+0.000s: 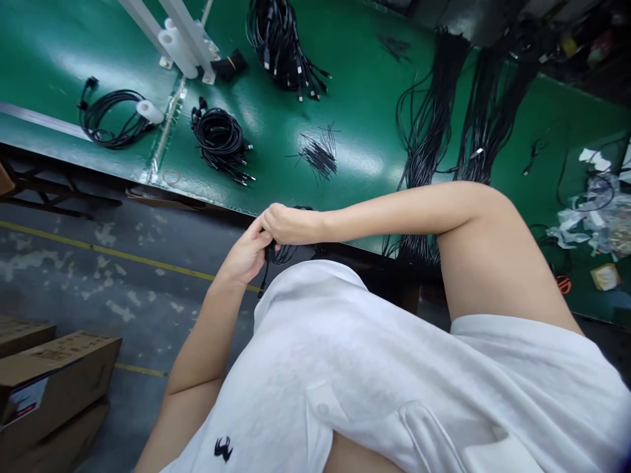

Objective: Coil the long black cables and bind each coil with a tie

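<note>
In front of my shirt, at the table's near edge, a coiled black cable hangs from my two hands, its end dangling below. My left hand is closed around the coil from the left. Fingers of my right hand meet those of the left and are pinched at the top of the coil; the exact grip point is hidden. Beyond the hands lies a loose pile of short black ties. To its left rests a stack of coiled black cables with metal plugs.
The green table carries a cable bundle, long straight cable bunches, a cable coil, a white roll beside metal posts, and plastic bags. Cardboard boxes stand on the floor at lower left.
</note>
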Demonstrator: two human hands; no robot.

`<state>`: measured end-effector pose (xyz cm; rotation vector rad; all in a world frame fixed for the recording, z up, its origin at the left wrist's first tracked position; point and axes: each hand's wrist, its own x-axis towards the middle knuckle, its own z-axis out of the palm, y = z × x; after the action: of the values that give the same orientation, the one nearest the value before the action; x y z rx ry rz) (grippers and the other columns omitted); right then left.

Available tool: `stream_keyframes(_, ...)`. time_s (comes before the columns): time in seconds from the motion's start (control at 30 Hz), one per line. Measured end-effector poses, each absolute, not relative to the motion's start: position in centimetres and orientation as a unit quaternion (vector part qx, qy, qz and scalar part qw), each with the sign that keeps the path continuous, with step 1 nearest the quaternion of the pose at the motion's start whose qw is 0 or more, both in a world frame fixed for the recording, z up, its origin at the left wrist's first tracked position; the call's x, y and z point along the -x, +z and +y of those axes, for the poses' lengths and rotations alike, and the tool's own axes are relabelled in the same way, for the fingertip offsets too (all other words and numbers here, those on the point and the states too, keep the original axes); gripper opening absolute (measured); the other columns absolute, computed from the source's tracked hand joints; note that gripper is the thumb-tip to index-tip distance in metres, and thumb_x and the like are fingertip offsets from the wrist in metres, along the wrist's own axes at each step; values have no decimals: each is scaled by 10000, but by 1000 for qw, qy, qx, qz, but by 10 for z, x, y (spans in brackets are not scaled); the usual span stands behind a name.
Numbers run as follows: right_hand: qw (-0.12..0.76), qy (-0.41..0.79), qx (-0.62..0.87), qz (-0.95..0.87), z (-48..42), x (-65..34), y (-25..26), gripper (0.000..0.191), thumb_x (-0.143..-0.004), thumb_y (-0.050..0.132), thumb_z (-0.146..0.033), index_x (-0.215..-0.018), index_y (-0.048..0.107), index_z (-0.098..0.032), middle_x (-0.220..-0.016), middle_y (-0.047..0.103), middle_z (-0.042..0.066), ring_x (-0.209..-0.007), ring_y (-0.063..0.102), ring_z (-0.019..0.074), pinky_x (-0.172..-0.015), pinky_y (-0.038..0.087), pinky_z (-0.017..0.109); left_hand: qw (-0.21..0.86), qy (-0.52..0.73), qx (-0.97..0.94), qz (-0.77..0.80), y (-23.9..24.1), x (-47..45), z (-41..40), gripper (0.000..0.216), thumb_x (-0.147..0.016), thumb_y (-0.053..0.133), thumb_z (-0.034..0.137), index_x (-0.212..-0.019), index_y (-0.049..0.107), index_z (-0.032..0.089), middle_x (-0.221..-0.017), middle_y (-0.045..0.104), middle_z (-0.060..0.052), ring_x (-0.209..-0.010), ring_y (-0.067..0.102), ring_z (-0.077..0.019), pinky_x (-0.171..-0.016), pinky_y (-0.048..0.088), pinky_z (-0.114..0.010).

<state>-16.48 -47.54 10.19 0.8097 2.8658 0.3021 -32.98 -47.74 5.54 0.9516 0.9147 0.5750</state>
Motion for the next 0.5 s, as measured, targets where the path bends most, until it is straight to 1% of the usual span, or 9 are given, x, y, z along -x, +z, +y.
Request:
stream_keyframes(0.07,79,12,-307,948,-467,162,97,272,-947,397,-191,-871,631,-76,-891,647,156,-809,584,246,-635,379,340,724,248,-498,408,55,327,-474,576,-712,736,309,-1247,545,208,-989,680,-67,-850,625,-181,-752,487,-282)
stream_keyframes(0.13,62,-81,-350,931,-461,161,92,247,-928,397,-142,-887,632,-78,-900,661,152,-805,596,232,-640,397,333,660,213,-594,407,53,328,-467,614,-737,713,358,-1295,510,203,-1063,670,-87,-972,618,-221,-834,479,-313)
stream_keyframes(0.2,41,-134,-386,912,-459,162,89,252,-924,378,-106,-937,627,-69,-934,667,156,-822,606,228,-655,416,334,539,156,-710,424,54,331,-457,588,-746,708,395,-1270,532,193,-1083,659,-105,-1055,587,-280,-888,456,-369)
stream_keyframes(0.3,30,-143,-421,895,-459,166,88,278,-928,347,-87,-1022,604,-38,-1019,655,190,-858,615,241,-669,435,346,291,93,-826,473,55,331,-441,461,-744,717,422,-1116,611,170,-1073,636,-160,-1118,520,-376,-948,378,-477)
stream_keyframes(0.37,34,-132,-444,886,-457,168,88,294,-927,327,-75,-1023,601,-29,-1022,650,204,-875,618,251,-672,440,351,171,85,-844,501,56,324,-437,356,-786,667,421,-1013,633,149,-1044,629,-201,-1112,508,-409,-949,336,-516)
stream_keyframes(0.4,40,-128,-453,881,-455,166,87,295,-922,325,-69,-1006,605,-33,-1009,651,204,-883,618,256,-671,439,351,139,80,-844,512,57,318,-439,307,-821,622,408,-970,641,140,-1001,637,-211,-1080,527,-409,-933,335,-517)
stream_keyframes(0.47,56,-121,-462,877,-448,160,82,273,-905,349,-67,-972,613,-44,-988,651,200,-895,615,265,-665,432,349,130,54,-843,520,58,309,-447,282,-873,539,386,-863,659,131,-847,655,-197,-961,587,-385,-873,363,-487)
stream_keyframes(0.5,65,-118,-463,876,-445,154,78,260,-896,363,-67,-964,614,-48,-988,649,199,-897,613,268,-659,425,347,158,30,-847,507,60,307,-453,307,-887,514,392,-801,665,139,-759,653,-174,-886,612,-362,-831,384,-458)
